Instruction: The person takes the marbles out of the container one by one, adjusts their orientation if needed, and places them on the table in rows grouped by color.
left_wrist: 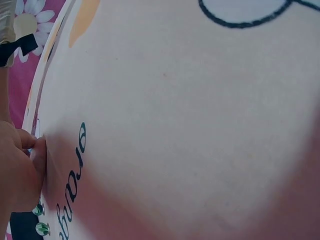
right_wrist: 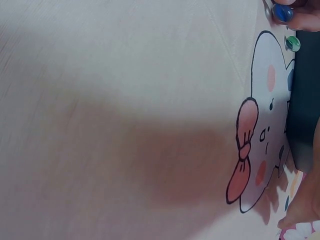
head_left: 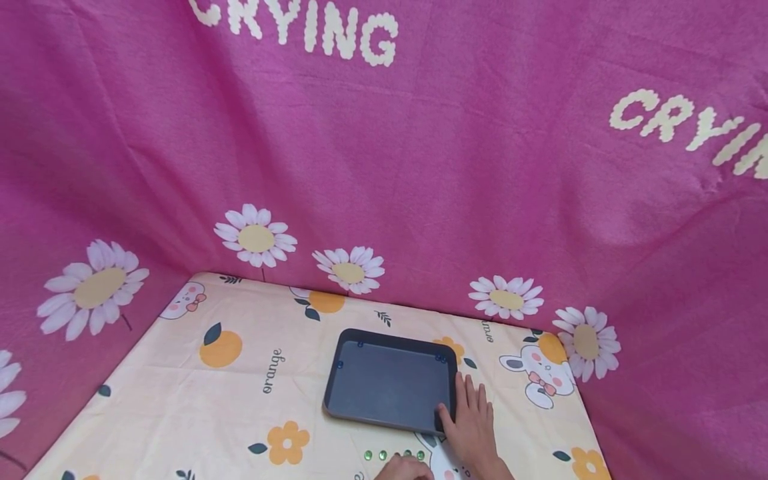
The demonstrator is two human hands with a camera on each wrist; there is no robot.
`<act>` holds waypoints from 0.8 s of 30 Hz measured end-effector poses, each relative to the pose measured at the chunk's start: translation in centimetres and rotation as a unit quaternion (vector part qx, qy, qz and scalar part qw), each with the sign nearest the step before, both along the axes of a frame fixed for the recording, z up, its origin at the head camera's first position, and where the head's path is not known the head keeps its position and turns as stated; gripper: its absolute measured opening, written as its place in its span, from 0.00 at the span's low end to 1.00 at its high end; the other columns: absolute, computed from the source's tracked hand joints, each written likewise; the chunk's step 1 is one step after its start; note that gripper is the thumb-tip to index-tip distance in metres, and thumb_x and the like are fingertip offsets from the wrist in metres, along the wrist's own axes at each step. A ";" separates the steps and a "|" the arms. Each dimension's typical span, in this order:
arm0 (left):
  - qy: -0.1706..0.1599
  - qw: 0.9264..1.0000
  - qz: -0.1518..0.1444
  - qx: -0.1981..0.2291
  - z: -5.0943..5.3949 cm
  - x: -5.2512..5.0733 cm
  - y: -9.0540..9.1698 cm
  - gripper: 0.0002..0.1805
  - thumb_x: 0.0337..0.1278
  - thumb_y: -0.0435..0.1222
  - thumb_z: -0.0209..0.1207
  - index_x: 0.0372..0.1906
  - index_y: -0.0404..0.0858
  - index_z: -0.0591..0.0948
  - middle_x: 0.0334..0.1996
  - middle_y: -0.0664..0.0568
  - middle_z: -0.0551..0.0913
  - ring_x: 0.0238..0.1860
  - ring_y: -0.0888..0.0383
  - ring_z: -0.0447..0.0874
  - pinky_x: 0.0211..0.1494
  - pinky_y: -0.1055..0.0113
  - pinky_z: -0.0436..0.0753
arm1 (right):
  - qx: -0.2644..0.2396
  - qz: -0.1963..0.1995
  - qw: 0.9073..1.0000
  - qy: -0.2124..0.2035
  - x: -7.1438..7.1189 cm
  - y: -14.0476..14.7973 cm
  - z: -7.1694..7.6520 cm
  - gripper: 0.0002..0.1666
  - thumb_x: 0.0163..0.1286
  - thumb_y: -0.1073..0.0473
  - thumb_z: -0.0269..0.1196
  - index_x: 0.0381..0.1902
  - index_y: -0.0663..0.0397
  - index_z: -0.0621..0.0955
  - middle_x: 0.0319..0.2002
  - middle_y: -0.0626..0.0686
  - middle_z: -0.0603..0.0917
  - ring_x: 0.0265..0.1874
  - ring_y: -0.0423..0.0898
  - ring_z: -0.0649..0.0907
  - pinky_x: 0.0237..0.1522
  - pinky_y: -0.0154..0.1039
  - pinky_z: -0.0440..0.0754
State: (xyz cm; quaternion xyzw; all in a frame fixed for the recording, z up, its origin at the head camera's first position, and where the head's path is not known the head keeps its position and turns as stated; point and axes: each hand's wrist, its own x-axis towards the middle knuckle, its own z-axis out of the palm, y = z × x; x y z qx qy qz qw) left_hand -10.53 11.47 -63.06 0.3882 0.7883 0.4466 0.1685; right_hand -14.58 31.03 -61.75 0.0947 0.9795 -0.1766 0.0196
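A dark grey tray [head_left: 390, 387] lies on the patterned cloth, with several small blue marbles [head_left: 340, 365] near its far corners and left side. My right hand [head_left: 474, 430] rests at the tray's right side, fingers extended along the rim and thumb over the near right corner. At the bottom of the head view is my left hand [head_left: 405, 469], beside a row of several green marbles [head_left: 383, 455]. The right wrist view shows its fingertips pinching a blue marble [right_wrist: 282, 12] close to a green marble [right_wrist: 292, 43]. In the left wrist view, my left hand [left_wrist: 17, 172] has thumb and finger together.
The cloth [head_left: 174, 400] has oranges, flowers, rabbits and lettering printed on it. Pink fabric [head_left: 420, 167] with daisies and white letters hangs behind and at both sides. A strapped wrist device [left_wrist: 7, 30] shows at the left wrist view's upper left.
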 end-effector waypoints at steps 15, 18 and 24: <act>0.036 0.999 -0.005 0.011 -0.3 -0.1 0.1 0.08 0.62 0.37 0.61 0.36 0.38 0.87 0.26 0.64 0.78 0.30 0.77 0.69 0.34 0.82 0.72 | -0.001 0.002 1.000 0.002 -0.1 -0.1 0.2 0.49 0.73 0.39 0.54 0.79 0.57 0.49 0.77 0.68 0.48 0.74 0.71 0.44 0.70 0.69 0.42; 0.035 0.999 -0.006 0.007 -0.3 -0.2 0.2 0.07 0.62 0.37 0.61 0.35 0.38 0.87 0.25 0.64 0.78 0.29 0.77 0.68 0.34 0.82 0.72 | 0.003 0.005 1.000 0.005 -0.1 0.0 0.2 0.49 0.73 0.39 0.54 0.79 0.57 0.50 0.77 0.68 0.49 0.74 0.71 0.45 0.70 0.69 0.43; 0.009 1.000 -0.010 0.006 -0.4 -0.3 0.2 0.08 0.62 0.37 0.61 0.36 0.37 0.87 0.26 0.65 0.77 0.29 0.77 0.68 0.34 0.80 0.73 | 0.013 0.005 1.000 0.006 -0.1 0.0 0.1 0.49 0.74 0.37 0.53 0.79 0.57 0.50 0.77 0.68 0.49 0.74 0.71 0.46 0.70 0.68 0.45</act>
